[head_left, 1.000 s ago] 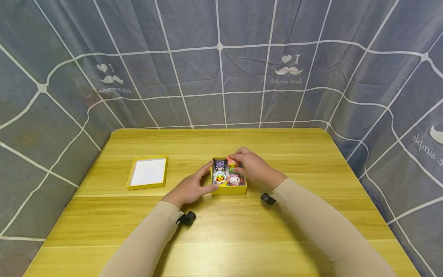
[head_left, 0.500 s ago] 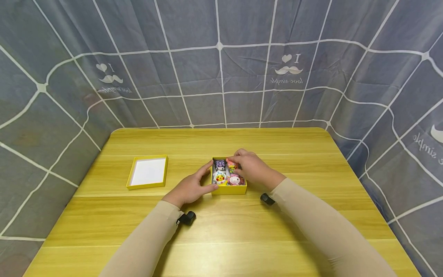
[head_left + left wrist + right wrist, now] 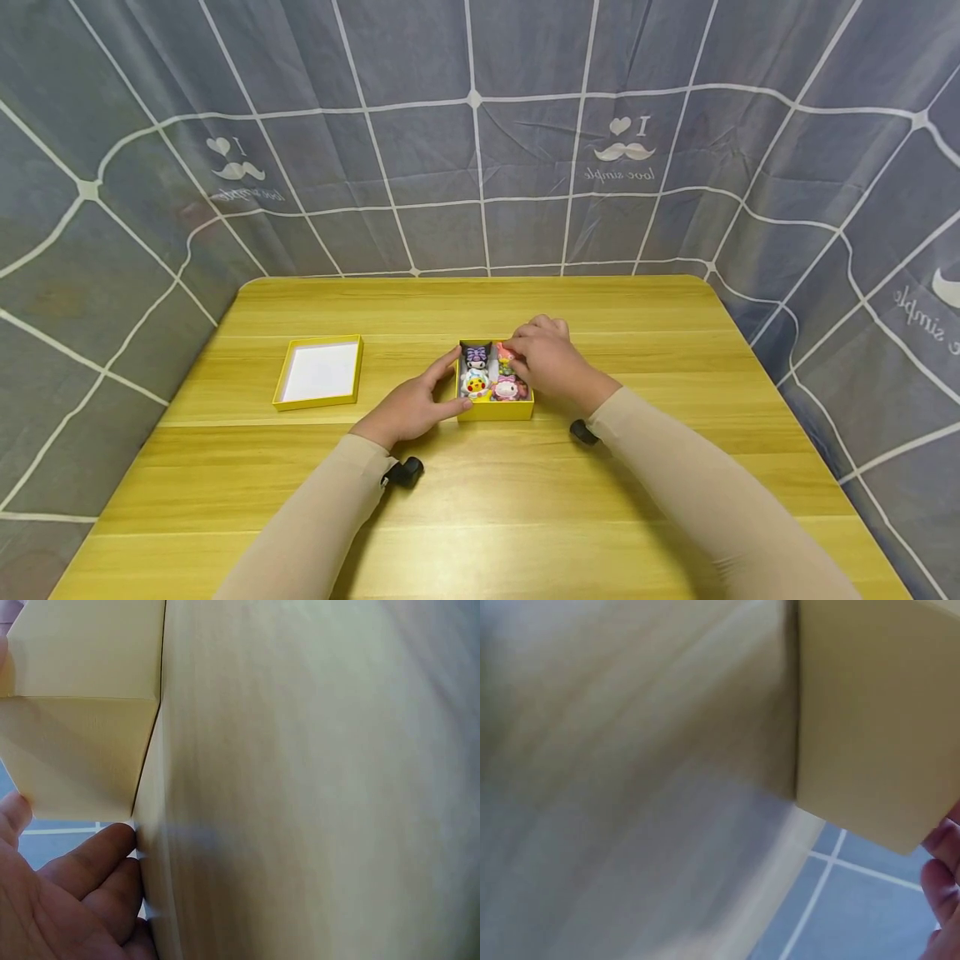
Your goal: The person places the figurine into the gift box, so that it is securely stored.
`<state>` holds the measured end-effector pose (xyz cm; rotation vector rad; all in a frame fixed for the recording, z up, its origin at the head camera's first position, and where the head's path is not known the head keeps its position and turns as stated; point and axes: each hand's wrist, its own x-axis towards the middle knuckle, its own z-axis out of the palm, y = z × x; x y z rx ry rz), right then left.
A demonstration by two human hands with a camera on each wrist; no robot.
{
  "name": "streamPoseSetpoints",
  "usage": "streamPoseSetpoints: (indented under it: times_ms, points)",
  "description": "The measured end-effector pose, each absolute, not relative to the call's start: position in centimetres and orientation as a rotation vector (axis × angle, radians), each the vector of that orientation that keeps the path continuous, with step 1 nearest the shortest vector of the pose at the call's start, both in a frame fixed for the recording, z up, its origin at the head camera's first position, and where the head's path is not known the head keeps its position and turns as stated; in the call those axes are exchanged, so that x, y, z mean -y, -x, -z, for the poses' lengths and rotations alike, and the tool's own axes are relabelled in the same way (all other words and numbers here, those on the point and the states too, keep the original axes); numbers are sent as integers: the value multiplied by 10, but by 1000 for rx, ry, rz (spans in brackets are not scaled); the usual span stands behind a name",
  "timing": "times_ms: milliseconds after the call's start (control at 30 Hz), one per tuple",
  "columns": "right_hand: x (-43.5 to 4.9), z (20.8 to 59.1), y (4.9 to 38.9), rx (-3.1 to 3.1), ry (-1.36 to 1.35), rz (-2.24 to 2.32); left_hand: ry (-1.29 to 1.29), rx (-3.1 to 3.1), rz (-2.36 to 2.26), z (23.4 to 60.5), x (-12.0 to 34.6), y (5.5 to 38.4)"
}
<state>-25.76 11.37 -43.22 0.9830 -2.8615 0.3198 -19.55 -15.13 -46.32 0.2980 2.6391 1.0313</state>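
In the head view a shallow yellow box [image 3: 495,412] holds several small figurines. A purple-and-black one [image 3: 476,357] lies at the back left, a yellow-faced one in a white hood [image 3: 476,384] at the front left, and a pink-and-white one [image 3: 507,388] at the front right. My left hand [image 3: 411,408] grips the box's left side, thumb at the near corner and index finger at the far one. My right hand [image 3: 555,362] pinches a pink figurine [image 3: 505,353] at the back right, partly covering it. In the right wrist view, fingertips [image 3: 939,881] show beside the box wall.
The yellow box lid [image 3: 318,372] lies to the left, its white inside facing up. Wooden tabletop [image 3: 480,533] surrounds both pieces. A grey curtain with white lines [image 3: 420,158] hangs behind and along the sides.
My right hand has shifted slightly right, and the pink figurine has turned and moved slightly right in the back-right corner. My left hand and the box have hardly moved.
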Motion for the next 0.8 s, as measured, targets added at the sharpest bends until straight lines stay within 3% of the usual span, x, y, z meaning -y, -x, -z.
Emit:
streamPoseSetpoints:
  times_ms: [800]
  points:
    - [-116, 431, 259, 2875, -936, -311, -297, -2637, -1035, 464, 151, 196]
